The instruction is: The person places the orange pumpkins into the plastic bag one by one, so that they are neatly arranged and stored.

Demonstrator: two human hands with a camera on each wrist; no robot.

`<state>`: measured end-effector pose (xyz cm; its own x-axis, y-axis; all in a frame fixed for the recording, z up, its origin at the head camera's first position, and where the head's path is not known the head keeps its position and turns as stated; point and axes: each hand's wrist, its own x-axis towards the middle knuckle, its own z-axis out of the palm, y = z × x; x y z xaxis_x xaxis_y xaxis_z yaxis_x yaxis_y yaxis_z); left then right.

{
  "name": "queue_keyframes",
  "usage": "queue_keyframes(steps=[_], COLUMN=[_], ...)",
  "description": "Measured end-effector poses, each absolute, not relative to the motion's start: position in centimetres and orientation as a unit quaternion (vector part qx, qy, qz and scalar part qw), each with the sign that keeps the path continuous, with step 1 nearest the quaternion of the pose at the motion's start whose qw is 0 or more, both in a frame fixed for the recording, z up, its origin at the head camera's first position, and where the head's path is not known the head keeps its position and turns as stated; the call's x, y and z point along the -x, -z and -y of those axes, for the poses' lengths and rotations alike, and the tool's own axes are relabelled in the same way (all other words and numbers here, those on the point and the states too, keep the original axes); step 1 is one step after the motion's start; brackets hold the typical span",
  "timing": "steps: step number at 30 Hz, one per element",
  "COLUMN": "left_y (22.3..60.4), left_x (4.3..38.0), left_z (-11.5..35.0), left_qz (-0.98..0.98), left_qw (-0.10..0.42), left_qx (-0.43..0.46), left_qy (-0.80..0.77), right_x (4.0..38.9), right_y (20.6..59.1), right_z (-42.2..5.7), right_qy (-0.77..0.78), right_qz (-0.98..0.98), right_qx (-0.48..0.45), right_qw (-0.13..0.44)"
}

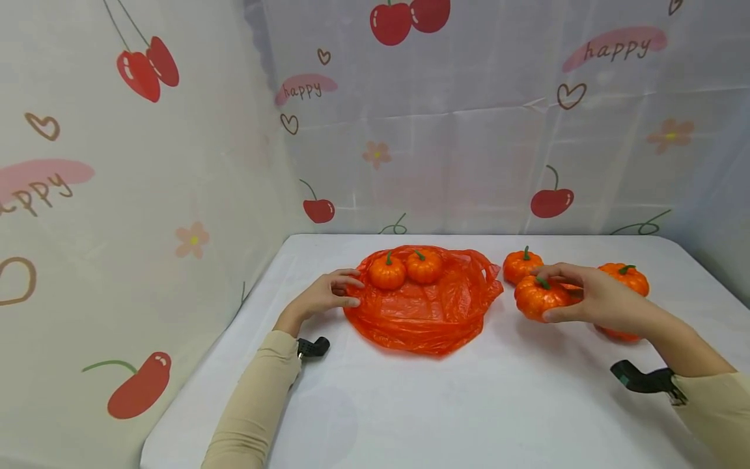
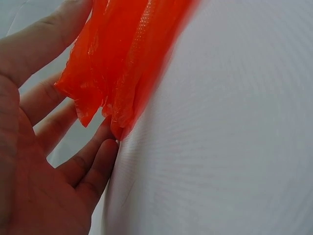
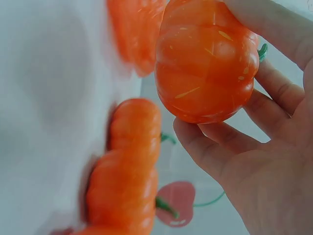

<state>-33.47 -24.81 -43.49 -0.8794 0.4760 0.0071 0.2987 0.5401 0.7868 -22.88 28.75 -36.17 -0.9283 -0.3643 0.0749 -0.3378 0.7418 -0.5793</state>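
My right hand grips a small orange toy pumpkin with a green stem, thumb at its near side and fingers over the far side. In the right wrist view this pumpkin is raised above the white surface. My left hand is at the left edge of a red plastic bag, thumb and fingers spread apart. The left wrist view has the bag's crumpled edge between thumb and fingers, with fingertips right at it. Two pumpkins, a left one and a right one, sit at the bag's far side.
One more pumpkin stands behind the held one. Another pumpkin is at the right, and a partly hidden pumpkin shows below my right hand. The white table meets a printed curtain at the back.
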Motion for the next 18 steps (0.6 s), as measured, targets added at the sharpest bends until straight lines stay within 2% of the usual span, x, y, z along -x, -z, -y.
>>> queue_keyframes(steps=[18], left_y=[43.7], left_x=[33.7], left_z=[24.9], left_qz=[-0.874], left_qw=[0.095], left_qx=[-0.234], left_qy=[-0.415], right_x=[27.6], right_y=[33.8], right_z=[-23.3], right_qy=[0.356], right_qz=[-0.907], right_qx=[0.219], right_qw=[0.05])
